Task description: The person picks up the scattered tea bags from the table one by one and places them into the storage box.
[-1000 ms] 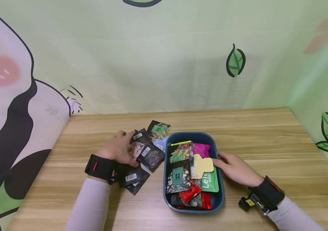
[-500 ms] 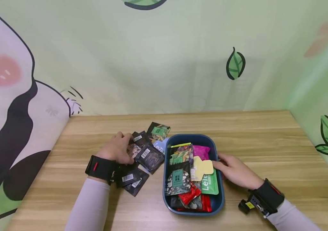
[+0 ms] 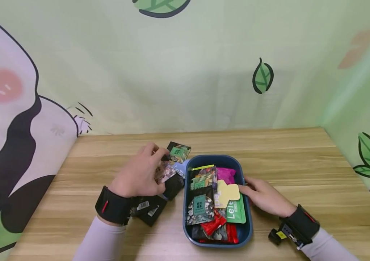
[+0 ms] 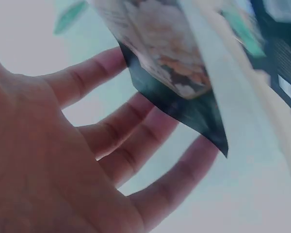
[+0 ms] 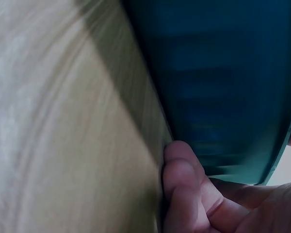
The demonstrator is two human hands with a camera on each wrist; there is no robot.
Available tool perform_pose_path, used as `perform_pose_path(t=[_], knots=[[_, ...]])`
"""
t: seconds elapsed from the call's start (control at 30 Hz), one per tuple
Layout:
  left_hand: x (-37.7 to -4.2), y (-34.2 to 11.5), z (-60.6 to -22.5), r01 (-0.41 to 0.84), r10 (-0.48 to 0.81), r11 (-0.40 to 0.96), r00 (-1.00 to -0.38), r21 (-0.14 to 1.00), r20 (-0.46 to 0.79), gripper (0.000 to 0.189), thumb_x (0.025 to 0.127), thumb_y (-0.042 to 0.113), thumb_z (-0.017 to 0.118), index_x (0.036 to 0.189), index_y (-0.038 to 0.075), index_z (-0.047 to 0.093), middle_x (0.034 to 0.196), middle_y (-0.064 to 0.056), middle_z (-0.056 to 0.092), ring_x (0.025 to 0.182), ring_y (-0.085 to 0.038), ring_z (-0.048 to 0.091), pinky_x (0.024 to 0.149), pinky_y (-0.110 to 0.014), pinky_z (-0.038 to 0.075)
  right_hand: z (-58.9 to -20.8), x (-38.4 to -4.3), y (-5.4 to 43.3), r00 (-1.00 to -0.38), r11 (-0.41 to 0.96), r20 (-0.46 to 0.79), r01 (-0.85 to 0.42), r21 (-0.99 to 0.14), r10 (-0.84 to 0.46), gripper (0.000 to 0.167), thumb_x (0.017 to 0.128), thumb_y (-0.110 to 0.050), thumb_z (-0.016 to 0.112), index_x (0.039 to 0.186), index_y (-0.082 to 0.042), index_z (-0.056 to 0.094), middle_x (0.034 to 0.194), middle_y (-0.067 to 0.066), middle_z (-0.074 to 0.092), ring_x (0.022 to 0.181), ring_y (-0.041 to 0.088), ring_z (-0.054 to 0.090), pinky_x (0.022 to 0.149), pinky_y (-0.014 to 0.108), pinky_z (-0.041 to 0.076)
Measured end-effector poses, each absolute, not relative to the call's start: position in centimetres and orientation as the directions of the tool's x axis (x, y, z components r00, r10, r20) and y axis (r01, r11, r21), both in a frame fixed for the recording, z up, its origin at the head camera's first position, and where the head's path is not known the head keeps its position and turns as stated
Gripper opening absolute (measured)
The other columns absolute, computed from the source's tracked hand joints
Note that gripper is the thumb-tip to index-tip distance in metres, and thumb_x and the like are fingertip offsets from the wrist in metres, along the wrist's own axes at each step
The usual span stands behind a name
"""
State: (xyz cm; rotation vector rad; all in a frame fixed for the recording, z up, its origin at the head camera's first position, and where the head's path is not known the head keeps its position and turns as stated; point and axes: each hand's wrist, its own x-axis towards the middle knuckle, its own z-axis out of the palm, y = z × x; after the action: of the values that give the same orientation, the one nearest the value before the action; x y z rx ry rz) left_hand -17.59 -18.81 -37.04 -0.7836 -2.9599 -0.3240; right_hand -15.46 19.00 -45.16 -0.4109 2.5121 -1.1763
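Head view sets the blue bin (image 3: 218, 158) as landmark, mixed packets (image 3: 201, 210) inside it. To its left, the left hand (image 3: 139, 175) holds a floral sachet (image 4: 169, 58) at its fingertips, beside loose dark sachets (image 3: 153, 216) on the tabletop (image 3: 289, 145). At the bin's right side, the right hand (image 3: 266, 195) grips the wall, fingers curled low outside, thumb at the rim. Step in hand, as judged: lifting one sachet from the loose group. Next move likely calls for a secure pinch, neighbours undisturbed, bin steadied.
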Motion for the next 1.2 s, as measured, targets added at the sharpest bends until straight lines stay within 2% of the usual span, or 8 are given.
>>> perform_pose_path(t=[0.27, 0.47, 0.63, 0.7, 0.8, 0.9, 0.93, 1.2], knots=[[-14.1, -14.7, -35.3, 0.722, 0.680, 0.650, -0.692, 0.239, 0.242, 0.081, 0.064, 0.023, 0.081, 0.141, 0.018, 0.057, 0.126, -0.002, 0.050, 0.099, -0.013, 0.048, 0.079, -0.028, 0.049, -45.3, -15.8, 18.8, -0.897, 0.600, -0.171, -0.122, -0.791, -0.407, 0.049, 0.109, -0.037, 0.049, 0.143, -0.003, 0.057, 0.078, 0.000, 0.061, 0.071, 0.015, 0.057, 0.064, 0.026, 0.045], [-12.1, -11.9, -35.0, 0.793, 0.779, 0.548, -0.600, 0.267, 0.184, 0.082, 0.069, 0.028, 0.081, 0.145, 0.022, 0.054, 0.137, 0.000, 0.048, 0.116, -0.013, 0.050, 0.094, -0.028, 0.052, -45.2, -16.2, 18.7, -0.902, 0.614, -0.142, -0.156, -0.773, -0.407, 0.043, 0.109, -0.034, 0.049, 0.137, -0.004, 0.061, 0.077, -0.001, 0.061, 0.071, 0.015, 0.058, 0.066, 0.026, 0.046], [-11.4, -11.1, -34.9, 0.799, 0.794, 0.543, -0.588, 0.257, 0.151, 0.081, 0.069, 0.030, 0.084, 0.143, 0.023, 0.053, 0.142, 0.001, 0.047, 0.125, -0.014, 0.047, 0.104, -0.031, 0.052, -45.0, -16.4, 18.6, -0.904, 0.624, -0.143, -0.157, -0.766, -0.403, 0.041, 0.109, -0.036, 0.048, 0.132, -0.006, 0.064, 0.078, -0.001, 0.062, 0.072, 0.015, 0.059, 0.067, 0.027, 0.046], [-11.2, -11.0, -34.9, 0.799, 0.804, 0.539, -0.582, 0.266, 0.122, 0.091, 0.069, 0.035, 0.086, 0.150, 0.025, 0.047, 0.150, 0.001, 0.042, 0.132, -0.016, 0.045, 0.109, -0.036, 0.050, -45.0, -16.4, 18.7, -0.904, 0.623, -0.141, -0.159, -0.766, -0.404, 0.041, 0.109, -0.036, 0.049, 0.133, -0.007, 0.063, 0.080, -0.001, 0.063, 0.074, 0.015, 0.059, 0.068, 0.027, 0.046], [-10.8, -10.9, -35.0, 0.786, 0.819, 0.528, -0.571, 0.322, 0.051, 0.123, 0.068, 0.054, 0.091, 0.166, 0.028, 0.021, 0.172, -0.003, 0.014, 0.156, -0.028, 0.025, 0.121, -0.057, 0.036, -45.1, -16.3, 18.8, -0.904, 0.618, -0.139, -0.159, -0.770, -0.405, 0.042, 0.109, -0.036, 0.049, 0.134, -0.007, 0.063, 0.081, 0.000, 0.063, 0.076, 0.015, 0.059, 0.069, 0.027, 0.046], [-10.5, -11.0, -35.1, 0.766, 0.824, 0.528, -0.567, 0.366, -0.001, 0.150, 0.059, 0.071, 0.090, 0.167, 0.033, -0.007, 0.173, 0.004, -0.022, 0.163, -0.031, -0.008, 0.119, -0.076, 0.016, -45.2, -16.2, 19.0, -0.903, 0.614, -0.140, -0.156, -0.773, -0.405, 0.043, 0.109, -0.037, 0.049, 0.135, -0.007, 0.063, 0.082, 0.000, 0.063, 0.076, 0.015, 0.059, 0.069, 0.027, 0.046], [-10.5, -11.0, -35.2, 0.760, 0.820, 0.532, -0.572, 0.373, -0.005, 0.152, 0.058, 0.074, 0.089, 0.166, 0.033, -0.009, 0.172, 0.006, -0.027, 0.162, -0.030, -0.013, 0.118, -0.078, 0.013, -45.2, -16.1, 19.0, -0.904, 0.615, -0.140, -0.154, -0.773, -0.403, 0.043, 0.108, -0.037, 0.049, 0.136, -0.007, 0.063, 0.081, 0.000, 0.063, 0.076, 0.015, 0.059, 0.069, 0.027, 0.046], [-11.0, -12.0, -35.3, 0.688, 0.741, 0.625, -0.671, 0.367, -0.004, 0.153, 0.054, 0.077, 0.089, 0.165, 0.040, -0.009, 0.172, 0.010, -0.024, 0.163, -0.033, -0.009, 0.120, -0.077, 0.009, -45.6, -15.5, 19.1, -0.909, 0.614, -0.140, -0.145, -0.776, -0.393, 0.045, 0.108, -0.037, 0.050, 0.140, -0.006, 0.060, 0.080, -0.001, 0.061, 0.075, 0.014, 0.058, 0.068, 0.026, 0.045]])
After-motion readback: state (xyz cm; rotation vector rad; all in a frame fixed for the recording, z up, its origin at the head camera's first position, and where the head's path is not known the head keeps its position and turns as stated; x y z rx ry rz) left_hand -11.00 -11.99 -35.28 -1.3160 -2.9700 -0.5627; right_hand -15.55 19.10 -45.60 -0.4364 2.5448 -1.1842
